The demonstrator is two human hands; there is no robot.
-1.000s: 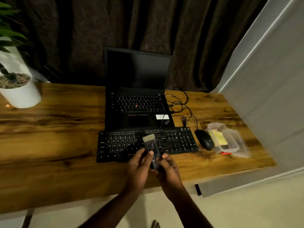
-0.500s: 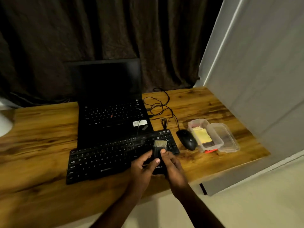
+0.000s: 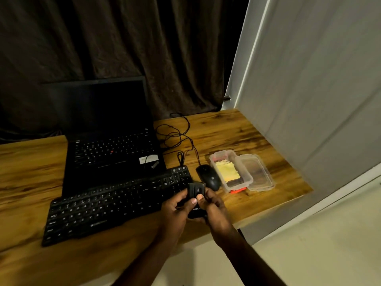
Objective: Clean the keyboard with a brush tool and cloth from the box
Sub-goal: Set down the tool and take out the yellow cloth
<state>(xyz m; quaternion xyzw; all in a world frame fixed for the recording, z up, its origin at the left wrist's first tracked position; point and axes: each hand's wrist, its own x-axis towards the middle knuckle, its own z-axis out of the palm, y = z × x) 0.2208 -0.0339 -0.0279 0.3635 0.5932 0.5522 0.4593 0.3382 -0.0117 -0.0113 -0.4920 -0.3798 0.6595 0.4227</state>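
Both hands meet at the front edge of the counter, near its right end; left hand (image 3: 175, 209) and right hand (image 3: 216, 209) are each curled round the dark brush tool (image 3: 195, 190), thumbs pressed on its upper face; the tool's long axis points away from the front edge toward the back, top end just over the right end of the keyboard (image 3: 115, 205); no bristles show at that end, too dark to tell if they are out; keyboard runs long along the front edge, slightly skewed, its left end closer to the edge; nearly all the keys lie left of the hands, so the left hand is nearer them and the right hand is nearer the box (image 3: 237, 185); box stands open toward the right edge with the yellow cloth (image 3: 227, 172) inside and its lid (image 3: 255, 172) just beside it; mouse (image 3: 209, 177) sits between keyboard and box, just behind the hands; laptop (image 3: 111, 149) is open behind the keyboard; likely step: readying the tool, cloth untouched.
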